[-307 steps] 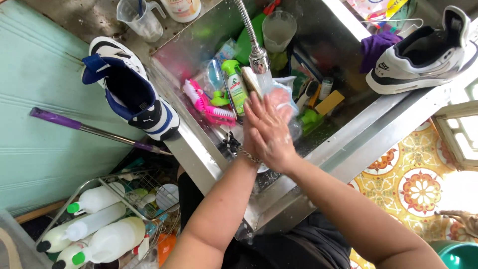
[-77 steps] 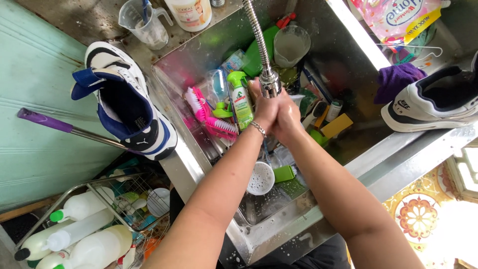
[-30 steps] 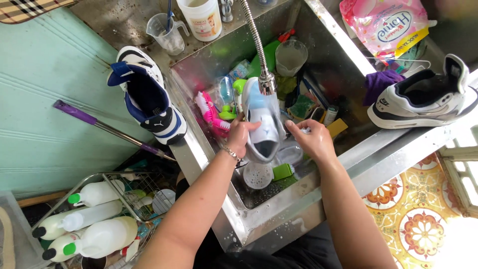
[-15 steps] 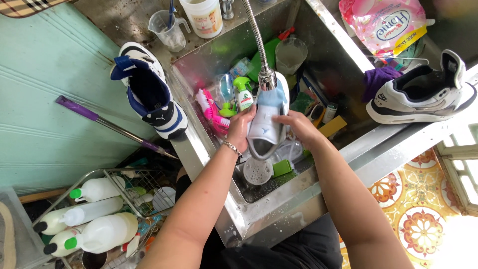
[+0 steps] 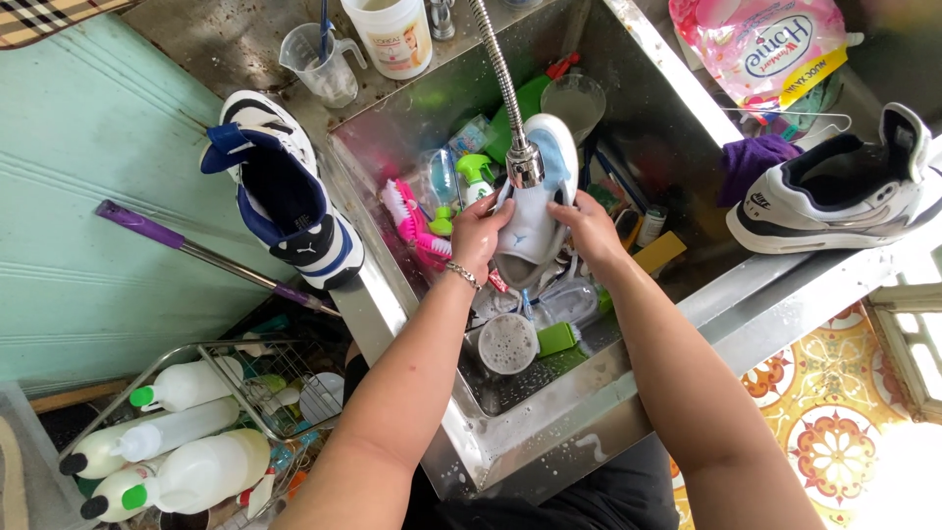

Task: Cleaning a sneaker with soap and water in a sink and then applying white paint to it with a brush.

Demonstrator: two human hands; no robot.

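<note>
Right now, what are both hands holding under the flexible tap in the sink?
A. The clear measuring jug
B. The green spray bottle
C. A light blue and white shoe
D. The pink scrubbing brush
C. The left hand and the right hand each have a grip on one side of the light blue and white shoe, right below the flexible tap, inside the steel sink.
</note>
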